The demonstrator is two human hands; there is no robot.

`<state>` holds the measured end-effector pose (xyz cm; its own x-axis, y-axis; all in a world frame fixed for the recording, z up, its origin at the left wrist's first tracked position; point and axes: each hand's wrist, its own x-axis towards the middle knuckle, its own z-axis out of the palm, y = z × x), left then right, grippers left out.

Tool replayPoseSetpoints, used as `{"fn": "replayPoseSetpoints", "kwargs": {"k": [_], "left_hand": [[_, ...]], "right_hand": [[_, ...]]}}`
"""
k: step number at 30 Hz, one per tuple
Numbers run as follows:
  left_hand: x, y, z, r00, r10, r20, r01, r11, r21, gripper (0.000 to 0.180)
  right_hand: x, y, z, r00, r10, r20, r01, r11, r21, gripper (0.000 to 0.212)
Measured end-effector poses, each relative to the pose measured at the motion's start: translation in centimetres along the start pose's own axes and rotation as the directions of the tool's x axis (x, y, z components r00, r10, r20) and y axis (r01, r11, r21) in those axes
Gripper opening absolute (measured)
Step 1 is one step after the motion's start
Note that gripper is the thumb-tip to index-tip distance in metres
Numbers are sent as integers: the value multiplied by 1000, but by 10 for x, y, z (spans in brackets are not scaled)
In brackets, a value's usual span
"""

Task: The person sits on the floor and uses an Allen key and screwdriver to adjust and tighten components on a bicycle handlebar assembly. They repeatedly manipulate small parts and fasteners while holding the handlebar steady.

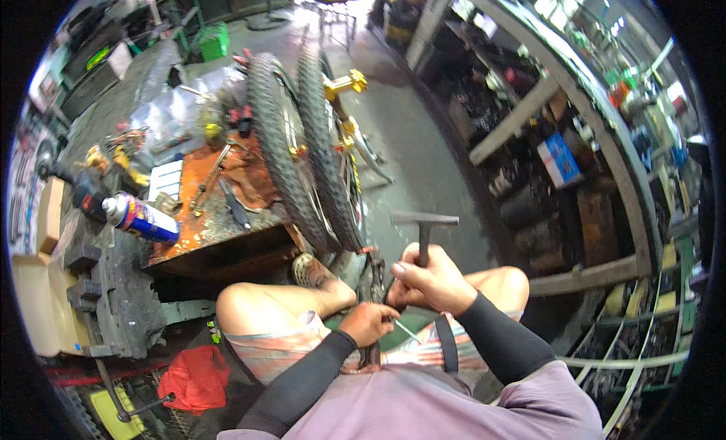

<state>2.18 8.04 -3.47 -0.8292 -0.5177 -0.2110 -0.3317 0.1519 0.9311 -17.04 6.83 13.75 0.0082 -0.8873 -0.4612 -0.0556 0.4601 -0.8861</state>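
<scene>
Metal hammer (425, 232) right of centre, my right grip (436, 281) wrapped round it, left grip (369, 324) curled on a slim rod (408, 331) I'd steady for square taps.

So the right hand (437, 281) has a hammer (424, 219) gripped with its head up, and just left of it the left hand (368, 323) pinches a slim metal rod (409, 331). Two knobbly bike tires (325, 149) stand farther off, with a blue-and-white spray can (144, 217) on the left and a cluttered rack (518, 121) far right. Red cloth (194, 378) sits near left.
</scene>
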Motion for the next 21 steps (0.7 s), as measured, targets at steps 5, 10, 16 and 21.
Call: {"fn": "replayPoseSetpoints", "kwargs": {"k": [5,10,16,21], "left_hand": [[8,11,9,997,-60,46,61,998,-35,34],[13,21,9,981,-156,115,160,987,-26,32],[16,8,9,997,-46,57,47,998,-28,31],[25,34,0,990,-144,-3,139,964,-228,29]], "right_hand": [[-101,102,-1,968,132,211,-26,897,-441,33],[-81,127,18,832,104,545,103,936,-337,43],[-66,178,20,759,219,613,-522,768,372,40],[-92,101,13,869,232,437,-416,820,393,25]]}}
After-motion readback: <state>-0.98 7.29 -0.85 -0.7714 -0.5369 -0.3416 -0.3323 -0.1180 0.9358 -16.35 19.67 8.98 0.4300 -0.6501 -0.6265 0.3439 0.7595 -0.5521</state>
